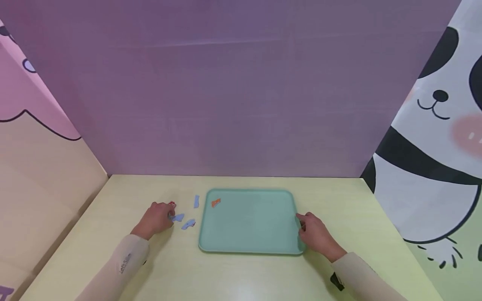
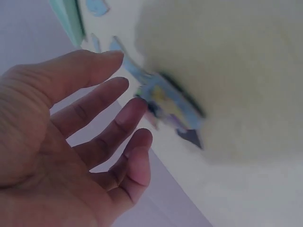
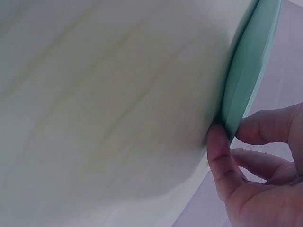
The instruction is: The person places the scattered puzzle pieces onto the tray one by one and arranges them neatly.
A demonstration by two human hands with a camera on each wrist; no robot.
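Observation:
My left hand (image 1: 157,217) hovers at several small flat puzzle pieces on the table, left of the tray. In the left wrist view its fingers (image 2: 135,111) are loosely bent, nothing visibly gripped. A light blue piece (image 1: 178,217) lies by the fingertips, and a patterned piece (image 2: 165,101) shows just beyond them. A red piece (image 1: 172,203) is partly hidden behind the hand. At the right edge of the teal tray (image 1: 252,225), my right hand (image 1: 315,233) pinches the rim, thumb on one side and a finger against the outer wall (image 3: 241,80).
An orange piece (image 1: 216,202) lies inside the tray, near its upper left corner. Two more blue pieces, one upright (image 1: 196,201) and one slanted (image 1: 188,224), lie between left hand and tray. A purple wall (image 1: 233,104) stands behind the table.

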